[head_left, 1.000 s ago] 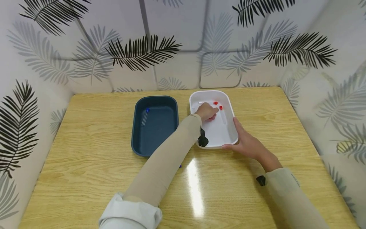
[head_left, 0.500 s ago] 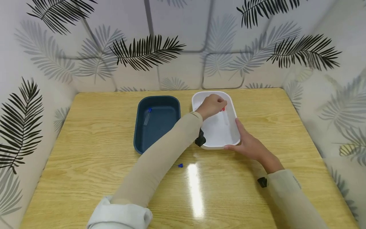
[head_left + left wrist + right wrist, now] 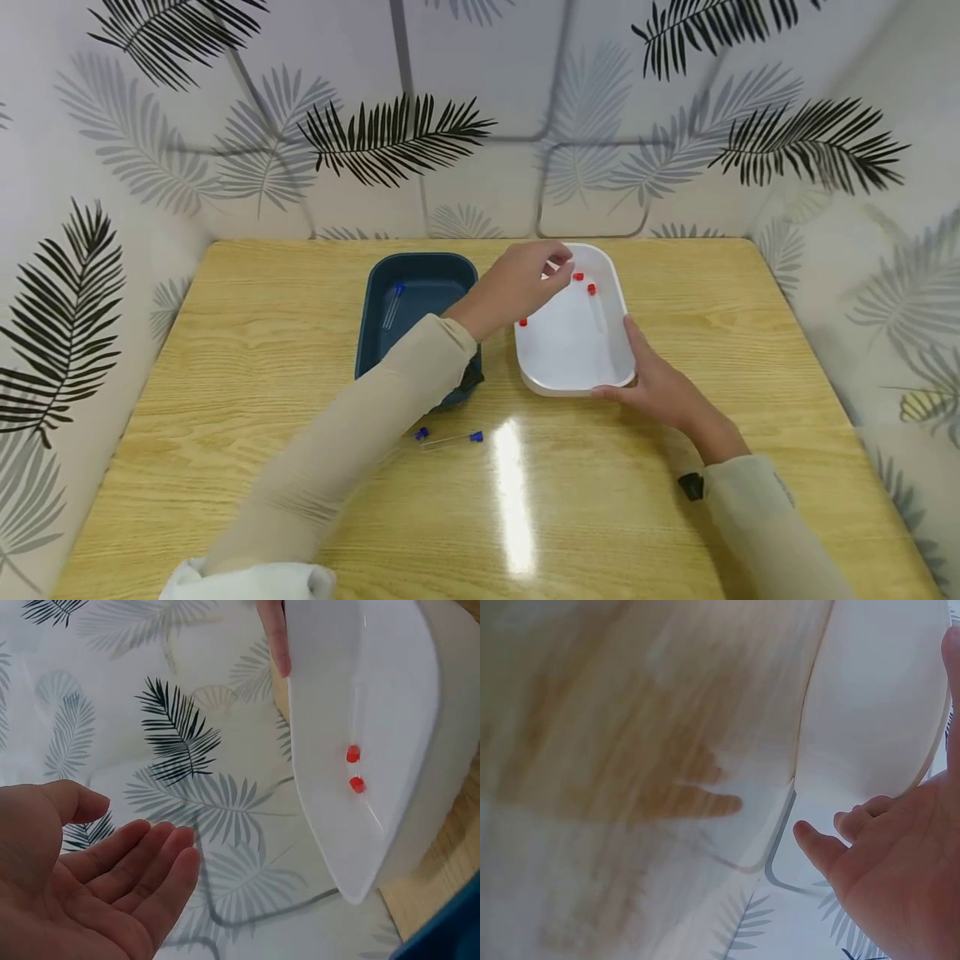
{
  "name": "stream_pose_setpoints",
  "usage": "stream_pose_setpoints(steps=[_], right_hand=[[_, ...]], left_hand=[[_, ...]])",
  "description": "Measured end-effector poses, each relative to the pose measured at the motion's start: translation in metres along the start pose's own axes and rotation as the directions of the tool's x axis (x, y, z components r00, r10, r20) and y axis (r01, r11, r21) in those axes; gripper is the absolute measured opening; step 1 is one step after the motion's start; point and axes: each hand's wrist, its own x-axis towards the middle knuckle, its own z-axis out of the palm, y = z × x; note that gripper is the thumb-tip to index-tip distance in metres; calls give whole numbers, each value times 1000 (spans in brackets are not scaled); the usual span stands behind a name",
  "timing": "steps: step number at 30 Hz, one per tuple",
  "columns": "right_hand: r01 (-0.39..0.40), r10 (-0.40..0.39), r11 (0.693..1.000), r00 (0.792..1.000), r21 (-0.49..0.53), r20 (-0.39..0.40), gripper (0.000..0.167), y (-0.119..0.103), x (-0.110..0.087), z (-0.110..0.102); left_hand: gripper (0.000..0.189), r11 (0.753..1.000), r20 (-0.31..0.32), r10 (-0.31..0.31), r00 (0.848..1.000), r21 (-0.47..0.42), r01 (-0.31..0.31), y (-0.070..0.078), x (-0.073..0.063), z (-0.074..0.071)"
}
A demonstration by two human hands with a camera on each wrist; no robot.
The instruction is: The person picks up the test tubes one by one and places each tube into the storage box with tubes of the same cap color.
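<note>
My left hand (image 3: 521, 283) is over the left side of the white tray (image 3: 573, 367), fingers loosely bent and holding nothing; its bare palm shows in the left wrist view. In the tray lie clear test tubes with red caps: two caps, a back one (image 3: 578, 277) and one nearer (image 3: 592, 289), sit by the right side, a third red cap (image 3: 522, 322) at the left wall. My right hand (image 3: 663, 392) holds the tray's near right corner, thumb along the front edge and fingers against the right wall.
A dark blue tray (image 3: 362, 333) stands left of the white one, partly behind my left forearm. Inside it lies a blue-capped test tube (image 3: 392, 308). On the table in front are another blue-capped tube (image 3: 452, 441) and a blue cap (image 3: 422, 433) beside my sleeve.
My left hand first went toward the red caps at the back of the white tray, then drew up and left, fingers loosened. Blue-capped tubes on the table came into view. My right hand stayed.
</note>
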Motion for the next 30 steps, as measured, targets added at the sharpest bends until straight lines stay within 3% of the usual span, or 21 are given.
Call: stream_pose_setpoints(steps=[9,17,23,26,30], right_hand=[[29,-32,993,999,-117,-23,122,1,-1,-1],[49,-60,973,997,-225,-43,122,-1,-1,0],[53,-84,941,993,-334,-80,122,-1,1,1],[43,-74,927,995,-373,-69,122,-2,1,0],[37,-63,919,997,-392,-54,121,-3,1,-1]], left_hand=[[44,991,-26,16,1000,133,-12,-35,-54,-23],[45,952,-94,44,995,304,-13,-73,-91,-32],[45,942,-125,25,992,336,19,-101,-116,-36],[48,936,-126,-11,992,349,55,-114,-130,-36],[52,922,-158,-13,987,380,73,-130,-147,-34]])
